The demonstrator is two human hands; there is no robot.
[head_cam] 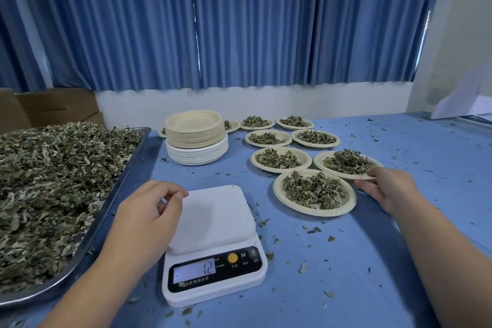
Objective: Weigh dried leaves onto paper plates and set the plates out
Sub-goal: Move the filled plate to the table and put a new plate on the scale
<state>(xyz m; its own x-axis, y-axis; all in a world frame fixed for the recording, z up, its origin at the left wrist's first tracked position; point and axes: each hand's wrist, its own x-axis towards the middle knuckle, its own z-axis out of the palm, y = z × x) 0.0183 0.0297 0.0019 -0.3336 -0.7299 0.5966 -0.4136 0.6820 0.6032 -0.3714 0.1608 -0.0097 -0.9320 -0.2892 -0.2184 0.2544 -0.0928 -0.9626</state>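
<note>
A white digital scale (213, 217) stands in front of me on the blue table, its platform bare and its display reading 12. My left hand (149, 210) hovers over the scale's left edge with loosely curled fingers and holds nothing. To the right lie several paper plates of dried leaves. The nearest filled plate (314, 212) sits right of the scale. My right hand (386, 189) rests on the table beside it, fingers fairly straight, thumb touching the rim of the plate behind (320, 161). A metal tray (129, 165) heaped with dried leaves (53, 181) fills the left.
A tall stack of unused paper plates (195, 138) stands behind the scale. Cardboard boxes (53, 106) sit at the back left and white paper (463, 98) at the far right. Leaf crumbs are scattered over the table (399, 261). Blue curtains hang behind.
</note>
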